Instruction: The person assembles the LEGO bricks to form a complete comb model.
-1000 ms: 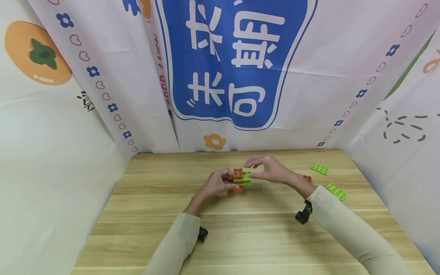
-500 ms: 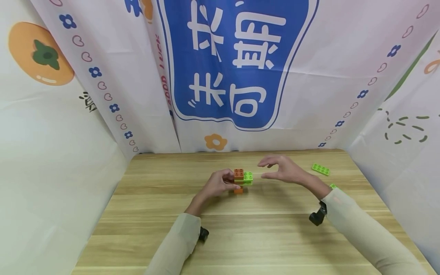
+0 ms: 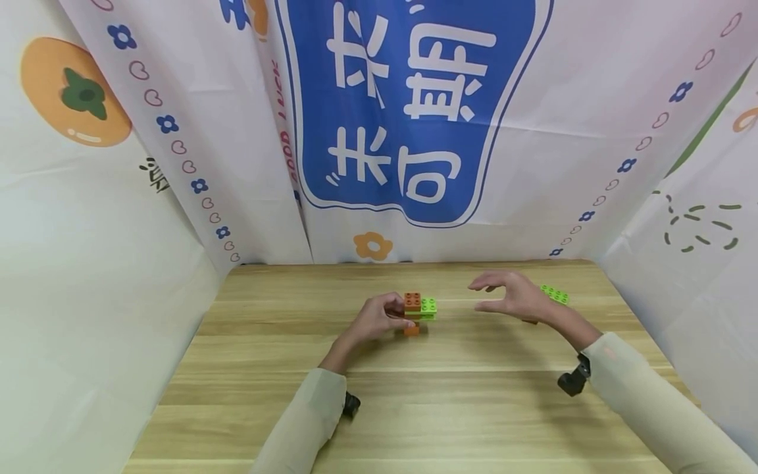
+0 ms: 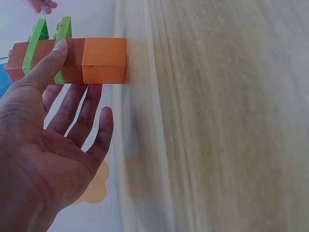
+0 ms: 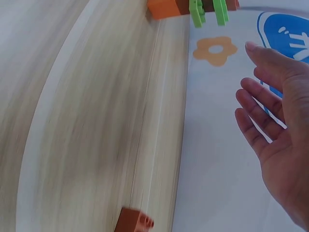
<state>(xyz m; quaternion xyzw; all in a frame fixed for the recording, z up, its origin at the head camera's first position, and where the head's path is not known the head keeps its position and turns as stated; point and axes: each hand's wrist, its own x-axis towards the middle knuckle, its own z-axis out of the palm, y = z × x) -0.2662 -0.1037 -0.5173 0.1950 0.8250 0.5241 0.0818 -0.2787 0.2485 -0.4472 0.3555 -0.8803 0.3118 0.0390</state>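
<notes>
A stack of toy building bricks (image 3: 412, 304) stands upright on the table, with an orange brick (image 4: 104, 60) at its base and brown bricks above. Two thin green bricks (image 4: 34, 46) are layered between the brown ones and jut out to the right. My left hand (image 3: 374, 317) holds the stack from the left, thumb on the near side and fingers behind. To the right, my right hand (image 3: 512, 296) hovers above the table with nothing in it, thumb and fingers apart. In the right wrist view a loose brown brick (image 5: 133, 221) lies below that hand.
A loose green brick (image 3: 555, 295) lies at the back right of the wooden table (image 3: 414, 408), partly behind the right hand. Printed white cloth (image 3: 533, 217) hangs along the back and both sides. Another green brick seen earlier is now covered by the right forearm.
My right hand has drawn away from the stack to the right, over the loose bricks, its fingers still apart. My left hand keeps its hold on the stack.
</notes>
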